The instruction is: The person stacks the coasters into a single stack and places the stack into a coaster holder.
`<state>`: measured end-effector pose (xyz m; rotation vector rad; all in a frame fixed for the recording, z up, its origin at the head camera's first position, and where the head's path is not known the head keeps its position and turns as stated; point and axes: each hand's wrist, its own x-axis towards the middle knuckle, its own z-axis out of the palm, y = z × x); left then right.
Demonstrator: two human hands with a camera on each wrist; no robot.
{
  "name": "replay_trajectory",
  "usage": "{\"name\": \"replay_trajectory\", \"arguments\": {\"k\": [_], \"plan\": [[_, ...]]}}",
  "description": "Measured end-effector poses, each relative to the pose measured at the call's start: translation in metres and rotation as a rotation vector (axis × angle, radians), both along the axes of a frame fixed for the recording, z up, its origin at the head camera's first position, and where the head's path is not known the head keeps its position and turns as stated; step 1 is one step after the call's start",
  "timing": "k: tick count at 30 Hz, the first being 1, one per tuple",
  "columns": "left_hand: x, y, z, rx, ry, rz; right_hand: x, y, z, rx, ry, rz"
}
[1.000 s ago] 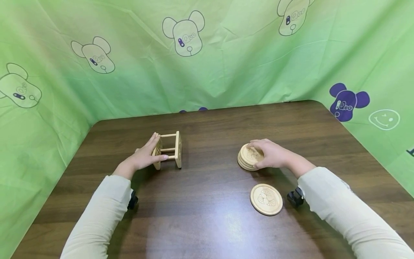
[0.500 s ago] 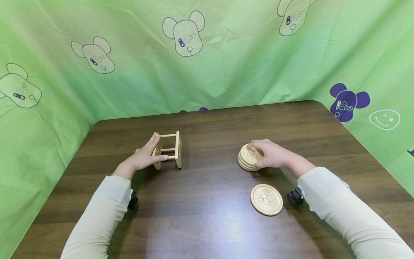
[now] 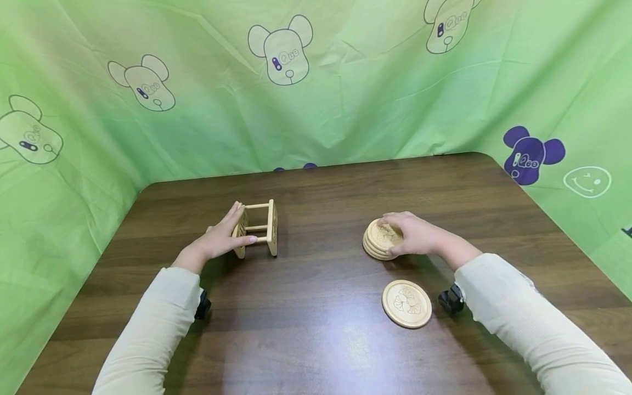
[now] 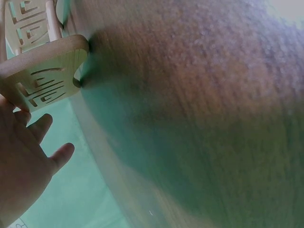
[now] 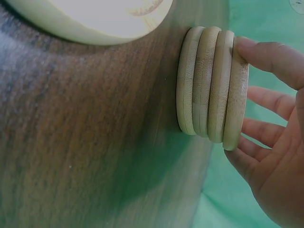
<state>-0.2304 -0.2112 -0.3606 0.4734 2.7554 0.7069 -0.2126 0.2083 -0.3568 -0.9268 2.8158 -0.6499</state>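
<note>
My left grip (image 3: 222, 237) lies on the rack (image 3: 272, 227), worktop (image 3: 316, 285) left of centre: fingers over the left panel, thumb across to a rod; I cannot tell whether I pinch it or merely rest there. Rack upright, panels joined by rods. My right grip (image 3: 413, 235) holds the top disc (image 5: 237, 90) by its rim; it sits on the slightly staggered stack (image 5: 200, 85). Loose disc (image 3: 407, 304) nearer me, carved face up.

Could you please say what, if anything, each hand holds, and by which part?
Left hand: the rack, by its left side panel. Right hand: the top disc, by its rim.
</note>
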Motion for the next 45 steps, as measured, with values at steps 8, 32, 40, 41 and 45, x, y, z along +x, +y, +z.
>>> {"name": "replay_trajectory", "arguments": {"k": [8, 32, 40, 41, 45], "plan": [[0.000, 0.001, -0.001, -0.012, 0.006, -0.003, 0.000, -0.001, 0.001, -0.004, -0.006, 0.002], [0.002, 0.001, 0.003, -0.003, -0.004, -0.009, 0.015, 0.000, 0.012, -0.043, 0.028, 0.018], [0.004, 0.001, 0.003, 0.007, -0.006, -0.008, 0.028, 0.001, 0.014, -0.045, 0.020, 0.013], [0.004, 0.001, 0.002, 0.007, -0.004, -0.008, 0.030, 0.001, 0.015, -0.045, 0.021, 0.015], [0.004, 0.002, 0.002, 0.007, 0.004, -0.007, 0.038, 0.000, 0.016, -0.054, 0.034, 0.034]]}}
